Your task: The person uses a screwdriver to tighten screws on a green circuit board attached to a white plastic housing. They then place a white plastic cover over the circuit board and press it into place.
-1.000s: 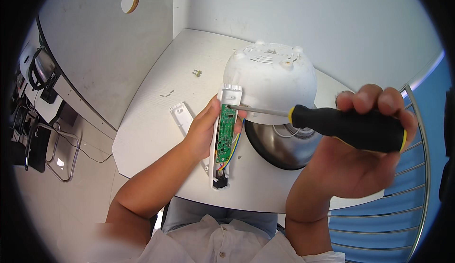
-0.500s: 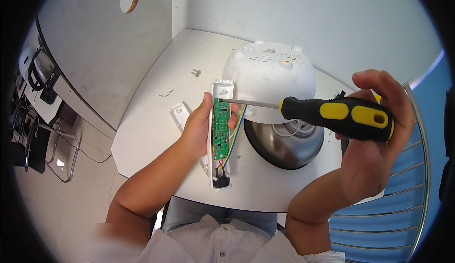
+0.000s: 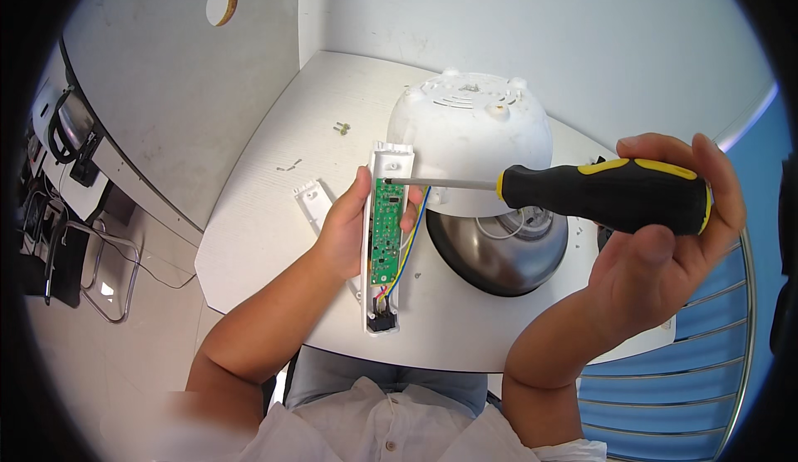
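My left hand (image 3: 342, 227) grips a long white plastic housing (image 3: 392, 158) upright over the table, thumb on its left edge and fingertips around its right. Inside lies a green circuit board (image 3: 386, 246), with a black socket (image 3: 382, 321) at the near end. Blue and yellow wires (image 3: 409, 250) run along its right side. In my right hand (image 3: 652, 271) is the handle of a black and yellow screwdriver (image 3: 573, 196), held nearly level. Its shaft points left, and the tip meets a screw spot at the board's far end.
An upturned white rounded appliance shell (image 3: 470, 150) stands behind a shiny metal bowl-shaped part (image 3: 499, 258). A white plastic strip (image 3: 314, 202) lies left of the housing. Loose screws (image 3: 342, 128) rest on the white table (image 3: 258, 250). Metal rails (image 3: 665, 404) run along the right.
The screwdriver handle has rotated about its length, its yellow patches now facing up. My right hand has turned with it and shifted slightly right. The housing remains in my left hand.
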{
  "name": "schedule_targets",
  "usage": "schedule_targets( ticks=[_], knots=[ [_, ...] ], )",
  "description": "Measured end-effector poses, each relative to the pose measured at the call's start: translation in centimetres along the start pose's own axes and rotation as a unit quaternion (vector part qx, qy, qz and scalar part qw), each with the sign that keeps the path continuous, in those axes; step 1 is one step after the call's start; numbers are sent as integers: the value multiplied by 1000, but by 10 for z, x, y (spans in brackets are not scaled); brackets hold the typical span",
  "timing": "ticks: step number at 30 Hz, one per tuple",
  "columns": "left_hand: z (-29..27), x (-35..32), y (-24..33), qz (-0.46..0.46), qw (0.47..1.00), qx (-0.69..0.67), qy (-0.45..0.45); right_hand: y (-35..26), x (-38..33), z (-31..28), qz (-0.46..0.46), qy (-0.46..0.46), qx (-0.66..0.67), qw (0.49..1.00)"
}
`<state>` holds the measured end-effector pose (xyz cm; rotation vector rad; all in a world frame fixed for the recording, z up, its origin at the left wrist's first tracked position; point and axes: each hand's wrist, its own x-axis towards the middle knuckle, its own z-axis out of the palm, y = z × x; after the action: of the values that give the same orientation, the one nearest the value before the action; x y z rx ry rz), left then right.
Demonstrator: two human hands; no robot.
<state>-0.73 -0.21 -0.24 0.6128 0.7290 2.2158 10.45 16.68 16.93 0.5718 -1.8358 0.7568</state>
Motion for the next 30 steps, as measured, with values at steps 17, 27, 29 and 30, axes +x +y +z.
schedule_targets(
  ticks=[17, 27, 29, 30],
  knots=[
    [-4, -1, -2, -6, 999, -9, -33, -21, -1, -5, 89, -26, -81, 992],
    [6, -1, -6, 19, 998, 18, 51, -10, 4, -18, 82, -102, 15, 991],
    [1, -2, -6, 25, 999, -1, 26, -12, 2, -21, 71, -105, -42, 991],
    [0, -3, -6, 28, 999, -5, 18, -14, 1, -22, 65, -103, -86, 989]
  ],
)
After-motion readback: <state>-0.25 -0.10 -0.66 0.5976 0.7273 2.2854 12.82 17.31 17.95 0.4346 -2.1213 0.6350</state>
